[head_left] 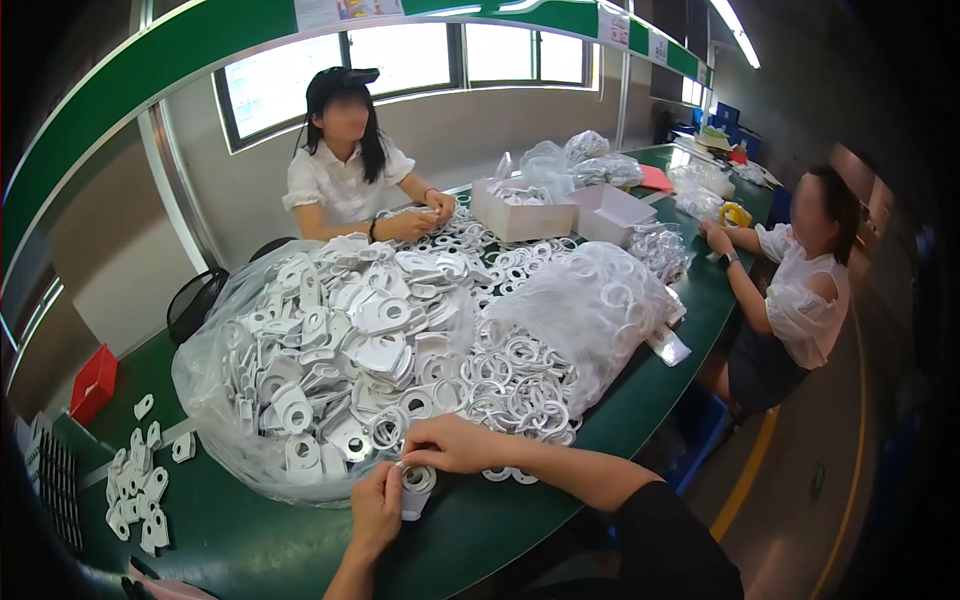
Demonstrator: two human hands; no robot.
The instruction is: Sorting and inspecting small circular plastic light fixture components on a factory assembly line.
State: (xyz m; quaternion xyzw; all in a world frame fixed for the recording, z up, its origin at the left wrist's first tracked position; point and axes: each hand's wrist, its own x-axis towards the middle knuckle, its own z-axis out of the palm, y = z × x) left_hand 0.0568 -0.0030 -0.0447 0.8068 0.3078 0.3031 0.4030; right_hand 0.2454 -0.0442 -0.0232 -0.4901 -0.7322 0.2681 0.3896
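My left hand [377,508] is closed on the edge of a flat white plastic piece [416,502] that has a round hole at one end. Bent over the top of the same piece is my right hand [445,444], its fingers pressed to the rim of the round hole. What lies under those fingertips is hidden. Just beyond both hands, a large clear plastic bag [215,440] lies open, heaped with similar white pieces [385,315]. To its right spreads a pile of loose white rings [500,395], close to my right wrist.
More white pieces [135,485] lie at the left beside a red bin [94,384]. A bag of rings [600,300] and white boxes [525,217] stand farther back on the green table [270,545]. Two co-workers sit across [345,165] and at the right [805,260].
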